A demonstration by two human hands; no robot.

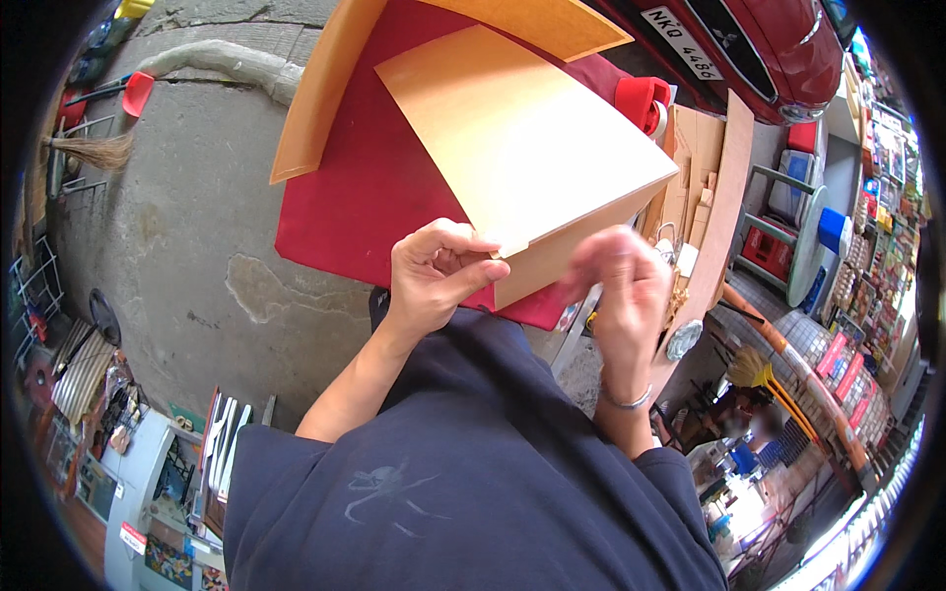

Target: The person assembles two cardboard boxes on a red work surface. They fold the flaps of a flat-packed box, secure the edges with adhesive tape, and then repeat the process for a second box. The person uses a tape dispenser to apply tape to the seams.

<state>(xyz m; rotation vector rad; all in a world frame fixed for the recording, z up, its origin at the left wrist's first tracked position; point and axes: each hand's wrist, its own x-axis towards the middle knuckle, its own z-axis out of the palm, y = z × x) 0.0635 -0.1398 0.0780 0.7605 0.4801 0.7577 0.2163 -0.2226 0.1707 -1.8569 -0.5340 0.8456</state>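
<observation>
My left hand (439, 266) is closed in a pinch, thumb against forefinger, at the near corner of a folded tan sheet (522, 128) of stiff paper or card. Between the fingertips shows a small tan edge, seemingly the sheet's corner. The sheet lies tilted over a red tabletop (345, 212), with a fold running down its near right side. My right hand (623, 281) hovers just right of that fold, smeared by motion, so its fingers are unclear. A wristband (629, 402) circles that wrist.
Another tan folded piece (320, 98) stands at the table's left, and one more (552, 25) lies at the far edge. A red tape dispenser (641, 103) sits at the far right corner. Beyond are a wooden tray (690, 167) and a dark red car (769, 49).
</observation>
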